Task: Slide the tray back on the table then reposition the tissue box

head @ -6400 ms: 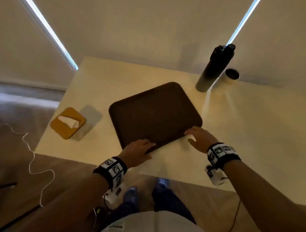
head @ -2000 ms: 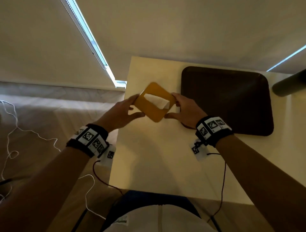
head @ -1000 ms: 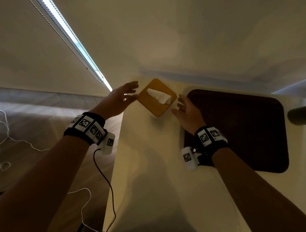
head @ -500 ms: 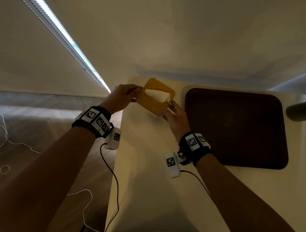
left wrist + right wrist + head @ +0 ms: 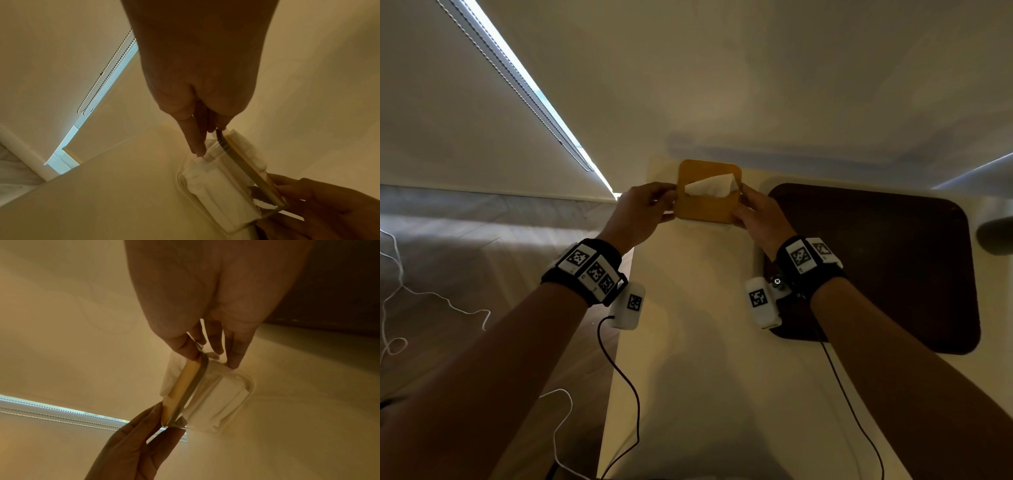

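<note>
The tissue box [image 5: 707, 205] has an orange-brown lid over a clear body, and a white tissue [image 5: 710, 185] sticks up from its slot. It stands on the cream table [image 5: 698, 342] at the far left corner, square to the edges. My left hand [image 5: 666, 205] pinches its left side and my right hand [image 5: 739, 209] pinches its right side. In the left wrist view my left fingers [image 5: 197, 142] lie on the tissue box [image 5: 224, 186]. The right wrist view shows my right thumb and fingers around the tissue box [image 5: 213, 399]. The dark brown tray [image 5: 876, 260] lies flat to the right, near the back edge.
A dark bottle [image 5: 996, 236] shows at the right edge beyond the tray. A pale blind with a bright window gap [image 5: 534, 102] hangs close behind the table. The table's left edge drops to a wooden floor with a loose white cable [image 5: 448, 305].
The tissue box has turned from a diagonal pose to square with the table's edges. Both hands have gone from loose contact to holding its two sides.
</note>
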